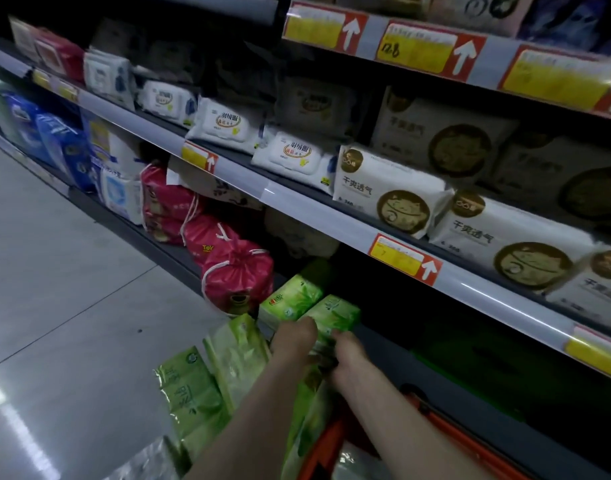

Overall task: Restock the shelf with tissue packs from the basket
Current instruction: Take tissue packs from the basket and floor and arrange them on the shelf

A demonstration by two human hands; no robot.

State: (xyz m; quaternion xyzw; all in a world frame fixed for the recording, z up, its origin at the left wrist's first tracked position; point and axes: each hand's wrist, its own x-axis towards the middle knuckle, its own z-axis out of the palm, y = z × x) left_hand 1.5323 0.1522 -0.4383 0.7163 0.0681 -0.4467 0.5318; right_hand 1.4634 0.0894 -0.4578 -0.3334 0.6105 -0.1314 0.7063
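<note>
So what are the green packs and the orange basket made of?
The green tissue packs look wrapped in thin glossy plastic film: it crinkles and catches glare. The orange basket is probably hard, smooth plastic: stiff, evenly coloured rim, mostly hidden.

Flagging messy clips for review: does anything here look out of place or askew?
Yes: green tissue packs lie on the floor, left of the orange basket, neither shelved nor in it. The left hand and right hand hold another green pack at the bottom shelf. Nothing looks spilled or torn.
</note>
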